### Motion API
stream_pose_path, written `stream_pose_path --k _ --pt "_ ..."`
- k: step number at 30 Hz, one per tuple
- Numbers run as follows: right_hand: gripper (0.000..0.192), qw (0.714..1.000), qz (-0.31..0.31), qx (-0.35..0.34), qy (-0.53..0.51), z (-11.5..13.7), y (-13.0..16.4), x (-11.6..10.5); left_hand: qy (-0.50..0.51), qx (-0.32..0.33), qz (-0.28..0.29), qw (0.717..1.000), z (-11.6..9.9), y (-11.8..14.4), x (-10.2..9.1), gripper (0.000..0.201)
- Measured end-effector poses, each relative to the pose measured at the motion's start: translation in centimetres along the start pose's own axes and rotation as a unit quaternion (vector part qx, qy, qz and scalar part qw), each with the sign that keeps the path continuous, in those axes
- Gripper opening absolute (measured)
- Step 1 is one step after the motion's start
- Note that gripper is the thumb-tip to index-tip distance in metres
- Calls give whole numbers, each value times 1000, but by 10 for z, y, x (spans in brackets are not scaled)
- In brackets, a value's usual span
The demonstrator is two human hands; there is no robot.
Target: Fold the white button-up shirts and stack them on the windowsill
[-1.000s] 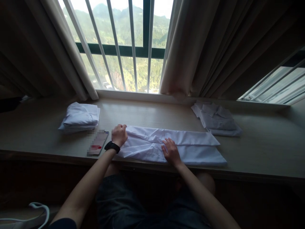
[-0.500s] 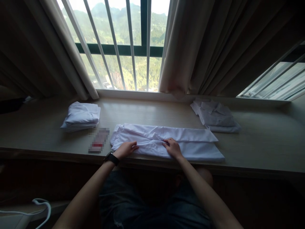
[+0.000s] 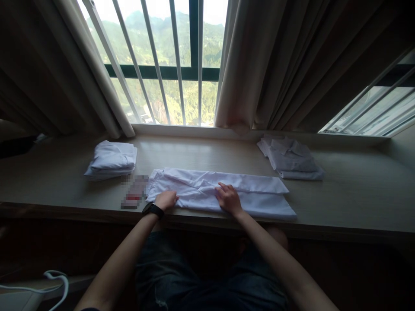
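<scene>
Left hand [image 3: 166, 200]: fingers curled at near edge of white garment [image 3: 199, 188]; cannot tell grip
Right hand [image 3: 229, 199]: fingers slightly spread upon garment, probably for steadying it

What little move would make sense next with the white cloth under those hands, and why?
Perhaps the right hand should smooth the creases beside it: the white cloth looks rumpled between there and the left hand, while its right end lies flatter.
</scene>
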State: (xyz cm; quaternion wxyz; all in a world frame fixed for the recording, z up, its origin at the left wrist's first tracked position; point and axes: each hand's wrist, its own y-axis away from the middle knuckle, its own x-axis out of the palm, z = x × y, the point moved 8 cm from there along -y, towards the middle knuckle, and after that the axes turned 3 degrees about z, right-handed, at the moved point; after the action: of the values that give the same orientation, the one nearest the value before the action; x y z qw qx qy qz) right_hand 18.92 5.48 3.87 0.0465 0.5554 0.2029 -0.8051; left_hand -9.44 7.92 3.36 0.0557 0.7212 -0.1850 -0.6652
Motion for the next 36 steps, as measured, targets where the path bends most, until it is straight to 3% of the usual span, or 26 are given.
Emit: stream_pose_path --k 5,9,11,14,16,18,20,22,24,27,31,36 --pt "49 994 59 -93 21 34 18 19 -30 -38 -84 995 -13 10 -12 32" --pt "50 996 67 -60 -6 29 26 25 -39 -24 -167 985 -34 15 -15 39" --pt "46 1000 15 0 -18 4 30 13 -34 36 -220 974 -57 17 -17 42" --pt "44 984 -109 140 -26 -67 47 -23 -20 153 -263 952 -105 17 -14 50" --pt "45 951 -173 257 -22 -128 70 -51 -11 201 -273 941 -134 10 -9 52" --pt "49 900 -202 387 -13 -189 99 -75 -2 219 -269 938 -155 -2 -3 53" --pt "58 848 -199 491 -16 -236 125 -92 6 212 -249 945 -166 -18 6 54" --pt "70 816 -169 552 -38 -269 139 -99 10 197 -222 955 -169 -33 17 54" --pt "76 808 -123 572 -67 -289 141 -97 11 190 -204 960 -169 -40 23 53" --pt "63 819 -55 561 -104 -302 134 -88 6 191 -215 958 -168 -38 22 52" --pt "42 807 -55 552 -202 -309 130 -79 -16 230 -248 941 -176 -21 12 52" --pt "39 780 -43 543 -308 -305 131 -70 -24 263 -257 930 -191 -10 9 56"
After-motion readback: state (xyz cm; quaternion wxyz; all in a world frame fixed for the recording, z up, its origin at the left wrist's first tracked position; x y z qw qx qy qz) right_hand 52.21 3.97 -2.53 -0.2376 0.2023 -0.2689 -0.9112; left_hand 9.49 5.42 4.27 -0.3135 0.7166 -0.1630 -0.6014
